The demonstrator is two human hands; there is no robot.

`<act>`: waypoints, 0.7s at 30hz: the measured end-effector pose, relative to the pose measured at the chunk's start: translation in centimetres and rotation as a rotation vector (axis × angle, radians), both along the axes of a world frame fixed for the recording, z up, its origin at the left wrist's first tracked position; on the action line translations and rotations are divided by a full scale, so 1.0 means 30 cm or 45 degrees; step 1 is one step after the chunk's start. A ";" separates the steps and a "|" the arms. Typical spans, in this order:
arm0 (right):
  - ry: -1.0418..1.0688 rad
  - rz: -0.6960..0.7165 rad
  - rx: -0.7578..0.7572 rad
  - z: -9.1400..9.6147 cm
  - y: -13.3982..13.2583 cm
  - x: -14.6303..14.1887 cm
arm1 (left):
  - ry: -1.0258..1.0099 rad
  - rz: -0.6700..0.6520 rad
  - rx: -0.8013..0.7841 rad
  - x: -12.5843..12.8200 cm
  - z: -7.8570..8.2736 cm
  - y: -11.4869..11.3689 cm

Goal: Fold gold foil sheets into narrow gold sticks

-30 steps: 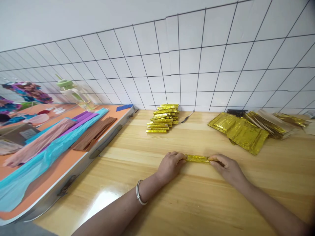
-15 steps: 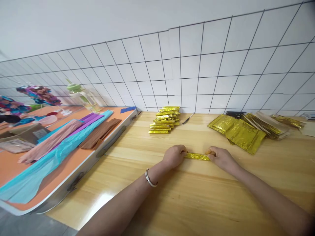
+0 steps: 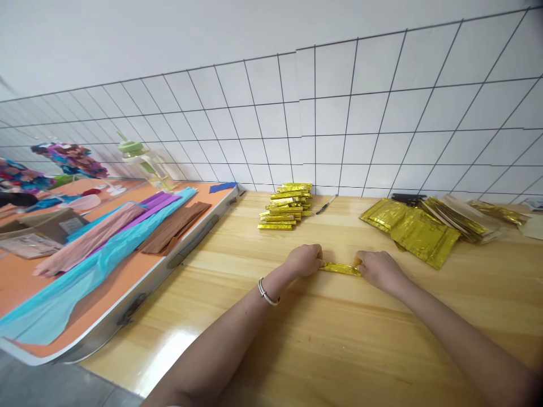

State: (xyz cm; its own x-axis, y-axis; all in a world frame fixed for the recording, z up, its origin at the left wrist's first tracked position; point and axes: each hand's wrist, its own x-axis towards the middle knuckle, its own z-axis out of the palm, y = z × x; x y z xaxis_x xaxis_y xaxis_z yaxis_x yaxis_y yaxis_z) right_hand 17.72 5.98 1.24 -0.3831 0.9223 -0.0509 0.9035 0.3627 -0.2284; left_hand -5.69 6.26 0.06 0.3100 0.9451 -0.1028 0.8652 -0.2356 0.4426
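A narrow folded strip of gold foil paper [image 3: 339, 268] lies on the wooden table [image 3: 348, 345]. My left hand [image 3: 304, 260], a bangle on its wrist, pinches the strip's left end with closed fingers. My right hand [image 3: 379, 269] grips the right end the same way. Behind them, near the wall, stands a stack of folded gold strips [image 3: 285, 206]. To the right lie flat gold foil sheets [image 3: 413, 228] in a loose spread.
A black pen [image 3: 325, 204] lies by the tiled wall. An orange table [image 3: 25, 282] on the left carries coloured crepe paper [image 3: 106, 243] and a green-lidded bottle [image 3: 146, 165]. More gold and pale sheets [image 3: 470, 217] pile at the far right.
Both hands have slid a little away from me along the table with the gold strip, and have drawn closer together on it. The view has shifted slightly.
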 end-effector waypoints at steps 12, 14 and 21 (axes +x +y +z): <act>0.461 0.232 0.126 -0.073 -0.057 0.099 | -0.377 -0.265 0.107 -0.078 -0.028 -0.088; 0.535 0.288 0.204 -0.100 -0.074 0.116 | -0.338 -0.336 0.304 -0.077 -0.036 -0.101; 0.501 0.433 0.432 -0.118 -0.124 0.125 | 0.029 -0.642 0.622 -0.076 -0.031 -0.152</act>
State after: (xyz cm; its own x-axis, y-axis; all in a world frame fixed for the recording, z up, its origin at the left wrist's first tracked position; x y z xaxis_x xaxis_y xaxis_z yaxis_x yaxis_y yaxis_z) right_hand 21.47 2.27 -2.31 -0.5889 0.6853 0.4285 0.5959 0.7263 -0.3428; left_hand -7.97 1.71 -0.87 0.7254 0.6263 0.2854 0.6060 -0.7778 0.1666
